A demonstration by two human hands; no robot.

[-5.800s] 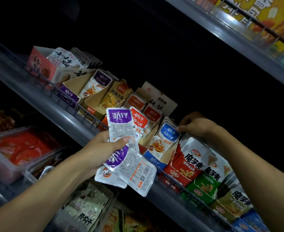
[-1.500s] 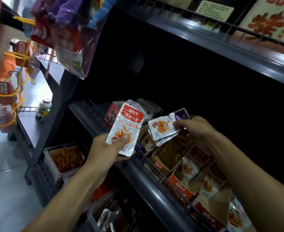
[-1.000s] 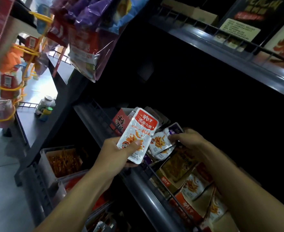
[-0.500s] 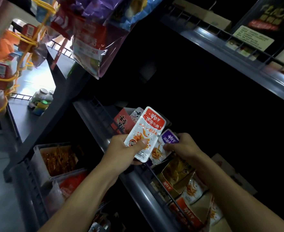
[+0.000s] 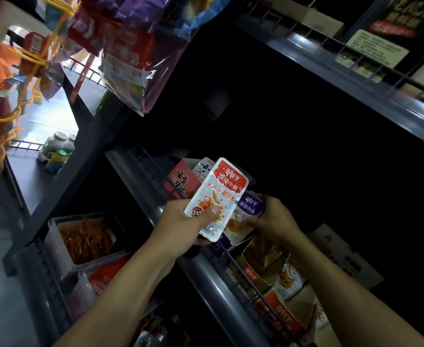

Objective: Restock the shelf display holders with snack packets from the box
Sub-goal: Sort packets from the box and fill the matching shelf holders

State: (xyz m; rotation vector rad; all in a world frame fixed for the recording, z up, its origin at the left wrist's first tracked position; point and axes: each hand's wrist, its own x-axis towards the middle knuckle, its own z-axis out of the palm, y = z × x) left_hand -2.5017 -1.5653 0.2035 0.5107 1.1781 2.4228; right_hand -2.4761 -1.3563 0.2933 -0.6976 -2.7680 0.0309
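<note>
Left hand (image 5: pixel 180 226) grips red-topped packet (image 5: pixel 218 196); right hand (image 5: pixel 273 219) pinches purple-topped packet (image 5: pixel 249 204) above shelf (image 5: pixel 206 269)

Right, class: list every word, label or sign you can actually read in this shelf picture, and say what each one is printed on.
"劲仔" and "深海小鱼": red-topped packet held in the left hand.
"劲仔": purple-topped packet held in the right hand.
"GUM": hanging clear bag; the words before it are blurred.
"劲仔": orange display holder.
Red box: large black characters, not clear enough to quote.
Paper sign on the upper shelf: too small to read.
</note>
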